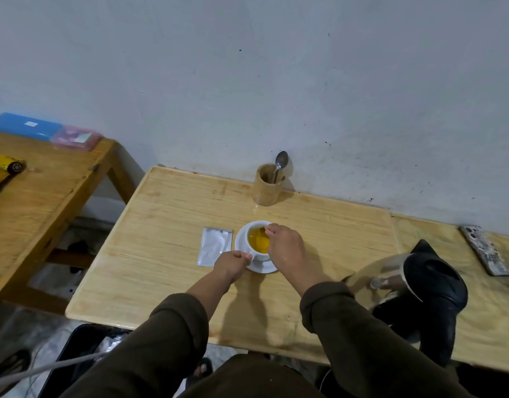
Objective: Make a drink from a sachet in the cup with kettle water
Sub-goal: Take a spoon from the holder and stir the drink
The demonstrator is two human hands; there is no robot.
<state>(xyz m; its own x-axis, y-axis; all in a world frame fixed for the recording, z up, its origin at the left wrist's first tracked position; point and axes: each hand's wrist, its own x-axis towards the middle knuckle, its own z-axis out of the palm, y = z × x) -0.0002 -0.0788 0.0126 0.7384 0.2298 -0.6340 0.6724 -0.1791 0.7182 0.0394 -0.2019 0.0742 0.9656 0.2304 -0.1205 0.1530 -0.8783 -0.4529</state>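
Note:
A white cup (254,255) full of orange-yellow drink stands on a white saucer (264,268) in the middle of the wooden table (161,225). My left hand (231,264) pinches the saucer's near-left rim. My right hand (284,248) hovers over the cup's right side, fingers closed on a small stirrer or spoon dipped in the drink; most of it is hidden. A silver sachet (214,249) lies flat just left of the saucer. The glass kettle (414,285) with a black lid and handle stands at the right, near the front edge.
A wooden holder (268,186) with a metal spoon (280,163) stands by the wall behind the cup. A patterned phone (484,251) lies at far right. On the left a second table carries a yellow toy car (3,172) and blue and pink boxes (46,130).

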